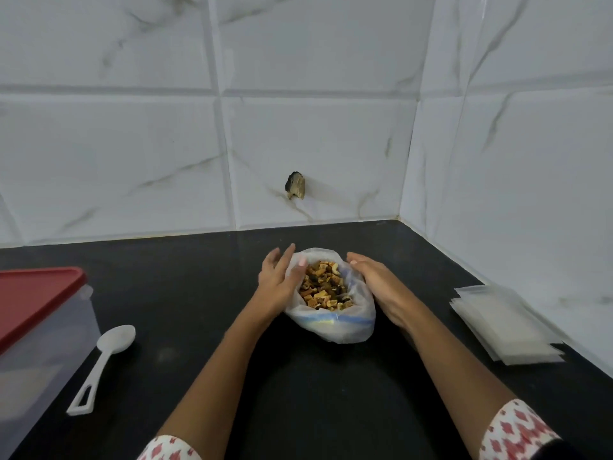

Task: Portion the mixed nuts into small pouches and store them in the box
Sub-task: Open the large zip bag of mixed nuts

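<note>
1. Hazards

1.1 The spoon point(106, 363) lies on the counter point(298, 393) near its front left, just beside the box point(39, 343) at the left edge. It is well apart from both my hands. Reaching for it means letting go on one side, and the soft wall could then sag.

1.2 The box carries its red lid point(33, 297). Judgement: it must be opened before anything can be stored.

1.3 The empty pouches point(504, 323) are stacked at the right edge, against the side wall and fanned slightly. A careless pick may drag several out together.

1.4 The bag point(335, 327) stands mid-counter, toward the far edge. It is thin film with no stiff base. If my grip tilts it or pulls the mouth unevenly, nuts will spill over the rim onto the dark counter.

2. Grip state

2.1 My left hand point(275, 280) is on the bag's left side: the thumb point(301, 262) is inside the mouth, the fingers point(285, 257) are nearly straight outside, and the rim is between them.

2.2 My right hand point(374, 280) cups the right side, with its fingertips point(356, 259) curled over the rim.

3. Appearance

3.1 The bag is translucent white with a blue band low on its front. The mouth is open and rolled down.

3.2 The mixed nuts point(326, 287) show pale cashews, orange-brown pieces and dark bits. They fill the bag nearly to the mouth, so no portion appears to have been taken.
</note>
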`<state>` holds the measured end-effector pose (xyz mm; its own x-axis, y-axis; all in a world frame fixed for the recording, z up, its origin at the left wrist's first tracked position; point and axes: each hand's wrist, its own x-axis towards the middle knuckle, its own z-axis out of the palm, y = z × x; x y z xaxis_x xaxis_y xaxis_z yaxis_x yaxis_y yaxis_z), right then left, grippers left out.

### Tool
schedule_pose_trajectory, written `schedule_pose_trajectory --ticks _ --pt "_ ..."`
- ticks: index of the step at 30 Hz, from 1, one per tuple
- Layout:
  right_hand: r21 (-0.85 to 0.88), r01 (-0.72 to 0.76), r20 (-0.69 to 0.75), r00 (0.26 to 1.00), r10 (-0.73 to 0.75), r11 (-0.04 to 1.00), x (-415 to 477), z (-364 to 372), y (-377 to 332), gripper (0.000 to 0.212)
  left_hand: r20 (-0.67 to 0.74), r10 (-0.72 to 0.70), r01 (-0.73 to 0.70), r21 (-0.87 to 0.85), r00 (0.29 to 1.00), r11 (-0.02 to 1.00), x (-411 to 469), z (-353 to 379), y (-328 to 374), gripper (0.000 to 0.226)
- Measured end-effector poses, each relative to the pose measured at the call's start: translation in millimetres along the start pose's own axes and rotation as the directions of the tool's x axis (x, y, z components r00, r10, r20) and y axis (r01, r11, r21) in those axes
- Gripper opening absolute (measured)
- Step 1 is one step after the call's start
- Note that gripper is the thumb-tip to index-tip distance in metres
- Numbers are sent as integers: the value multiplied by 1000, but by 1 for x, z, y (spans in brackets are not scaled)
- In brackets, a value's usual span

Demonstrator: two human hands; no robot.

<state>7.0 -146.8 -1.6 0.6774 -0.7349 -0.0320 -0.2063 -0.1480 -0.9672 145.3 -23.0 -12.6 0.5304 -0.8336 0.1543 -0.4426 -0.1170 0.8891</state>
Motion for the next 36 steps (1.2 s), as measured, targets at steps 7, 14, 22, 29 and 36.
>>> schedule_pose_trajectory --ticks 7,14,22,29,36 --pt "-310 95 106 992 -65 946 -49 17 5 70 392 -87 -41 305 916 951 -23 -16 0 166" --pt "-196 -9 74 997 24 981 -68 19 2 69 355 -67 -114 466 933 877 -46 -2 -2 159" --pt "171 -92 -84 991 107 981 -90 -12 2 43 393 -13 -159 402 919 902 -59 35 22 144" --pt "79 -114 -263 956 131 990 -95 -35 16 51 394 3 -155 354 919 922 -61 76 41 145" --pt "19 -104 -302 948 105 994 -96 -52 14 52 404 -10 -144 350 915 925 -54 94 53 146"
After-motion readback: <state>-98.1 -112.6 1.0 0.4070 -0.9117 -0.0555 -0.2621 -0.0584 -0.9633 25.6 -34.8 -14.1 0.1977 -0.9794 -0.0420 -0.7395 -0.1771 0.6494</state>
